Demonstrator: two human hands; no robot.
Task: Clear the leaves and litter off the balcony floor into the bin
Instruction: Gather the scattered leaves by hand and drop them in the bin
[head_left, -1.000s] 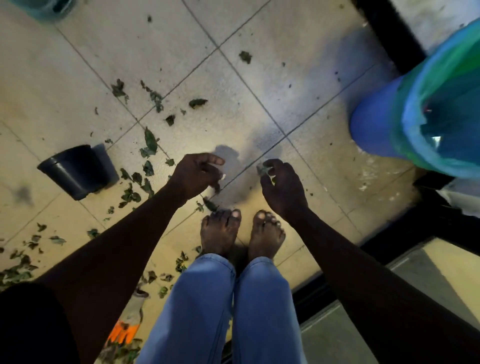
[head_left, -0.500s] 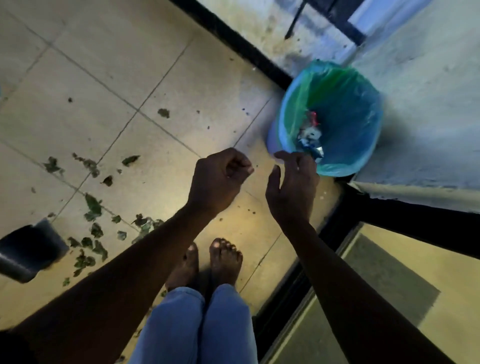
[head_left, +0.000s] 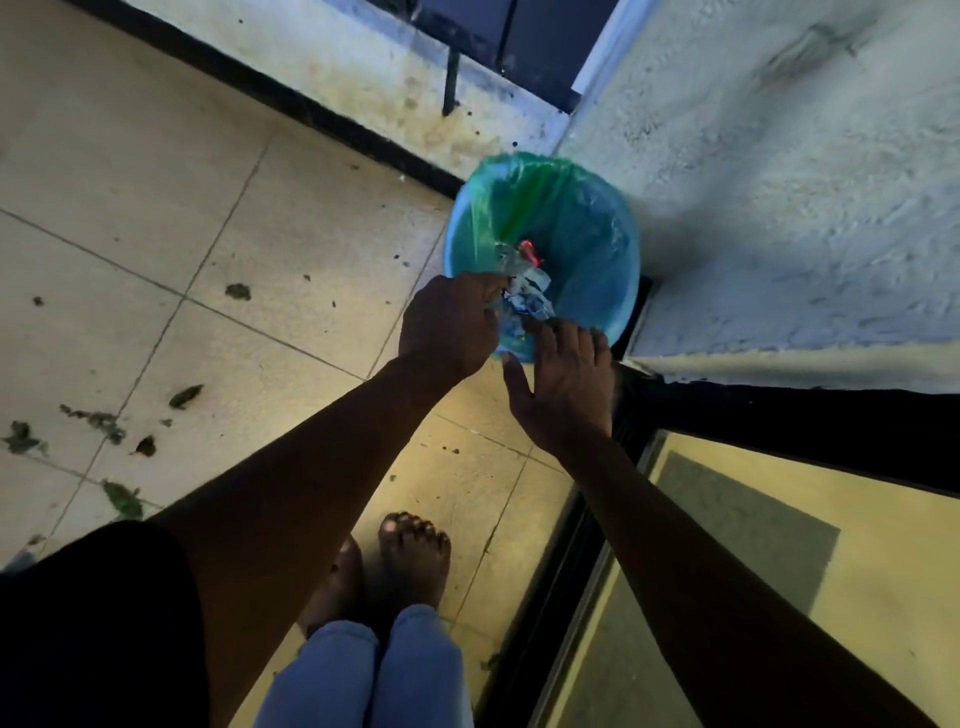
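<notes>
1. Bin (head_left: 631, 270) position: standing in the balcony corner, just beside the rough wall (head_left: 779, 208), wearing a green bag (head_left: 519, 197) as a liner and carrying crumpled wrappers (head_left: 532, 296) inside.
2. Hovering the left hand (head_left: 449, 322) over the near rim, fingers curled in tight. Not managing to tell whether anything is pinched there, the back of the hand hiding the fingertips.
3. Holding the right hand (head_left: 563, 384) just beside the left, palm down, fingers straight and slightly spread, thumb sticking out toward the left hand, gripping nothing. Fingertips lying over the near rim of the bin, next to the wrappers.
4. Seeing leaves (head_left: 184, 396) lying scattered across the floor tiles (head_left: 291, 249) off to the left, well apart from the bin.
5. Standing on bare feet (head_left: 413, 553), close together on the tiles below the arms, near the black door track (head_left: 545, 613).
</notes>
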